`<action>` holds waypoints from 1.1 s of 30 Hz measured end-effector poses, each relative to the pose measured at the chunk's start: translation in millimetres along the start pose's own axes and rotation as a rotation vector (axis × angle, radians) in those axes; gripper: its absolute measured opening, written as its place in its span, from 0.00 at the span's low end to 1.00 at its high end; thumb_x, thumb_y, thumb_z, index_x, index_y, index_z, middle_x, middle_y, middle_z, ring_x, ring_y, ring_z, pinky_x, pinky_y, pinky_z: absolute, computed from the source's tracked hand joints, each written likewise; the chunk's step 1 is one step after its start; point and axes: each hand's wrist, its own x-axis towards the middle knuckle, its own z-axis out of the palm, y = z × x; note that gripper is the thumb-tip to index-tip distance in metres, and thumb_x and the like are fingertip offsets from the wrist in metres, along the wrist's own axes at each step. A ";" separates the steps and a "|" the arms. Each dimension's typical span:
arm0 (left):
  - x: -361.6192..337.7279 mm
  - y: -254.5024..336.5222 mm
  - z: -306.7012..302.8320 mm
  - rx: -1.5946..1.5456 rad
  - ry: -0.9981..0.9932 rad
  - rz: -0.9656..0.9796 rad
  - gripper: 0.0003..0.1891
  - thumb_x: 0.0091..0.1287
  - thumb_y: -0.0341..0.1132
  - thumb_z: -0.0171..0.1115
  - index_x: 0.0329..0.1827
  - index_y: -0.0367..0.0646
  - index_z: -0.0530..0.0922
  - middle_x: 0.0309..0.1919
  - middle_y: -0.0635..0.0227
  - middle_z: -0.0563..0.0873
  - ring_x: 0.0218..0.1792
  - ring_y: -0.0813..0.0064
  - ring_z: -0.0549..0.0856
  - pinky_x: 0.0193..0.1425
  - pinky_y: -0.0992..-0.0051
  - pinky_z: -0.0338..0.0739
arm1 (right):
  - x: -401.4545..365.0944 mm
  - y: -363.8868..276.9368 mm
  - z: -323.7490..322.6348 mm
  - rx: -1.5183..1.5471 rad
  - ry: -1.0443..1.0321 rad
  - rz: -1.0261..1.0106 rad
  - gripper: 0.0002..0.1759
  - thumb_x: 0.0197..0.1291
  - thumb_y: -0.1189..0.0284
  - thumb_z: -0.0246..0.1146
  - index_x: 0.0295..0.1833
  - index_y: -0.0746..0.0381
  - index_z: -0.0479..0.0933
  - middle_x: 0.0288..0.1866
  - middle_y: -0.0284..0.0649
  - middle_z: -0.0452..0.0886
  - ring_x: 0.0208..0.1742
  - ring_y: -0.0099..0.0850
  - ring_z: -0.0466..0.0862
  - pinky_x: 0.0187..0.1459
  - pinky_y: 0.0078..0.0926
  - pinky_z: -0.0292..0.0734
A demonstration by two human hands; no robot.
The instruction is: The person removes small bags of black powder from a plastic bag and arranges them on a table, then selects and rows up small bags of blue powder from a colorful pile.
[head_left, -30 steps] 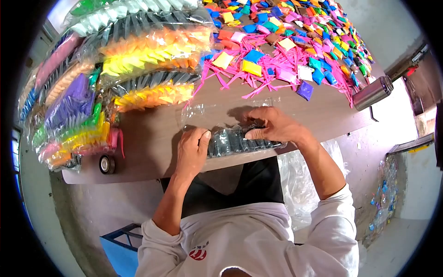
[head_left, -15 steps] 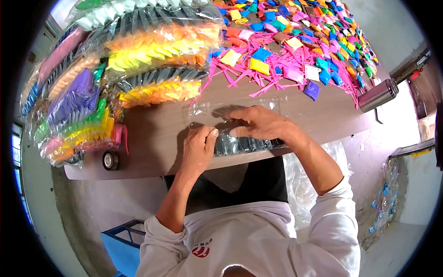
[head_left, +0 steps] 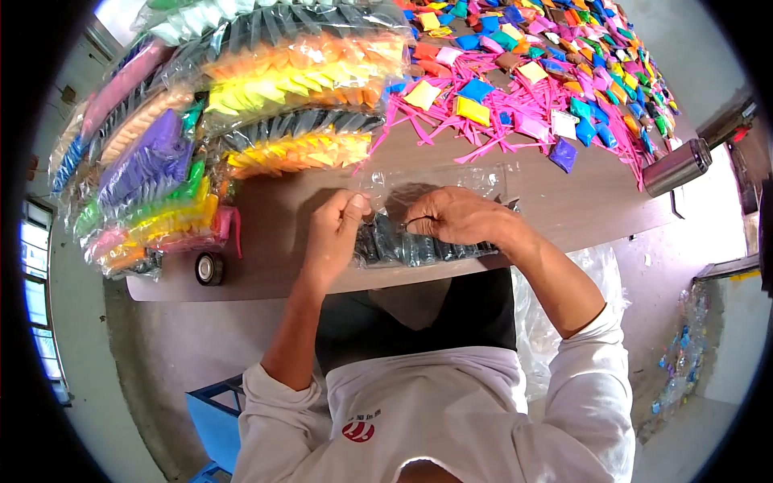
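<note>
A clear plastic bag [head_left: 451,175] lies flat near the table's front edge, with a row of black packets [head_left: 419,251] in its lower part. At its left side, my left hand [head_left: 336,229] is closed, thumb and forefinger pinching the bag's edge. Bent over the row from the right, my right hand [head_left: 463,216] has its thumb and fingers pressed together at the top of a black packet. The right palm hides part of the bag and some packets.
Filled bags of coloured packets [head_left: 298,88] are piled at the left, beside a tape roll [head_left: 209,268]. Loose coloured packets [head_left: 473,110] and pink strips [head_left: 451,133] cover the back right. A metal flask [head_left: 676,167] lies at the right edge. A blue stool [head_left: 213,427] stands below.
The view has shifted slightly. My left hand has moved up along the bag's left side, and my right fingers have drawn in from a spread pose to a pinch over the packets.
</note>
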 end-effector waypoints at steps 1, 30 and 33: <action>0.4 0.3 -1.3 0.005 0.000 0.001 0.18 0.79 0.43 0.55 0.49 0.35 0.82 0.35 0.60 0.87 0.40 0.71 0.85 0.48 0.69 0.79 | 0.3 2.8 3.1 -0.003 0.032 -0.030 0.12 0.70 0.63 0.64 0.49 0.60 0.83 0.41 0.50 0.84 0.43 0.52 0.82 0.46 0.43 0.77; -24.7 12.9 19.6 0.134 -0.098 0.070 0.13 0.73 0.39 0.63 0.45 0.35 0.81 0.34 0.53 0.86 0.37 0.56 0.85 0.44 0.64 0.78 | 4.6 -10.4 -0.9 -0.012 0.033 0.013 0.17 0.65 0.61 0.68 0.48 0.64 0.83 0.41 0.53 0.85 0.44 0.53 0.84 0.47 0.44 0.78; -29.0 16.9 23.3 0.136 -0.080 -0.004 0.13 0.74 0.39 0.62 0.45 0.36 0.81 0.35 0.52 0.87 0.38 0.55 0.86 0.46 0.64 0.78 | -26.5 -1.6 -31.5 0.010 0.255 0.017 0.19 0.65 0.61 0.70 0.52 0.65 0.83 0.42 0.50 0.87 0.43 0.44 0.87 0.47 0.39 0.79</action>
